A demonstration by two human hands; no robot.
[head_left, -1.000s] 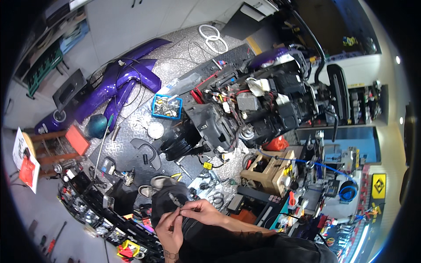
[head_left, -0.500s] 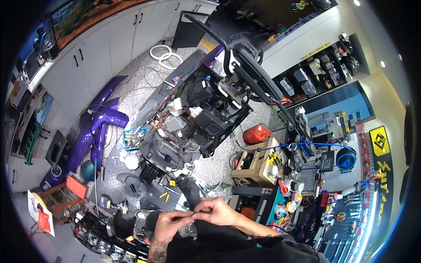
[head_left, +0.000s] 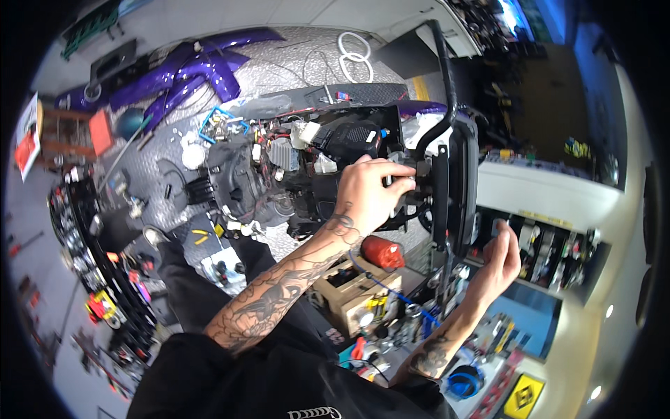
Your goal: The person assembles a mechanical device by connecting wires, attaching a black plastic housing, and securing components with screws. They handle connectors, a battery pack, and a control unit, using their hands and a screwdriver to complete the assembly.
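Holding hands [head_left: 372, 190] [head_left: 500, 257] out by machine [head_left: 342, 143], pale shirt lettering [head_left: 314, 413], yellow emblem sign [head_left: 523, 396]

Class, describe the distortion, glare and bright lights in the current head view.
Head view: fisheye bending curves the pale cabinets and leaves black corners; head view: glossy purple panels show bright highlights; head view: a ceiling light glares at lower right.
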